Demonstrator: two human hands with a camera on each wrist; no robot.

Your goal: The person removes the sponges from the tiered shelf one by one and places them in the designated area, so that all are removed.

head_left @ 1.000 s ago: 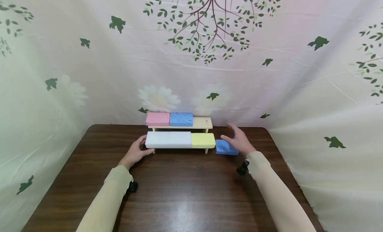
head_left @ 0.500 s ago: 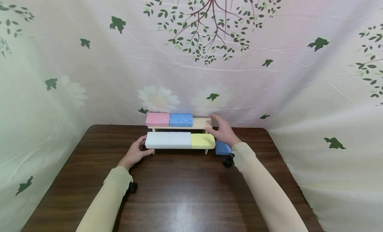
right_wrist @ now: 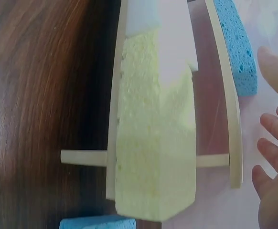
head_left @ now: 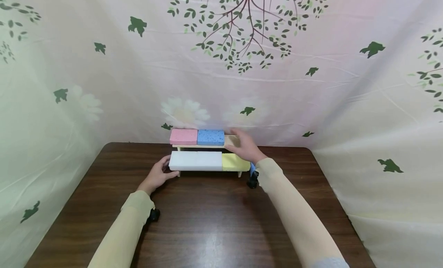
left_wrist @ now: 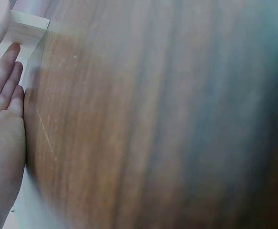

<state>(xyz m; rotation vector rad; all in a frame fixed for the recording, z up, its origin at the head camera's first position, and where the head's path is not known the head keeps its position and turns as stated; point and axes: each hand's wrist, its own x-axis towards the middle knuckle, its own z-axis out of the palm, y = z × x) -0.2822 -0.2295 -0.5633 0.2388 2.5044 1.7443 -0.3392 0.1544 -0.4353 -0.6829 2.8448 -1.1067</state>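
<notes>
The pink sponge [head_left: 184,138] has an even tint; the speckled sponge [head_left: 210,137] is mid-blue with darker dots. The white block [head_left: 195,161] looks plain, and the yellow sponge [head_left: 230,163] is pale lemon, faintly mottled. A second blue sponge [right_wrist: 98,223] shows a bright blue edge. The rack [right_wrist: 236,148] is pale cream wood. Dark brown grain streaks the worktop [head_left: 214,210]. The backdrop cloth [head_left: 138,79] is whitish, tinged pink, with dark green birds, green-leaved maroon branches and faint white daisies. The sleeves [head_left: 121,229] are cream.
</notes>
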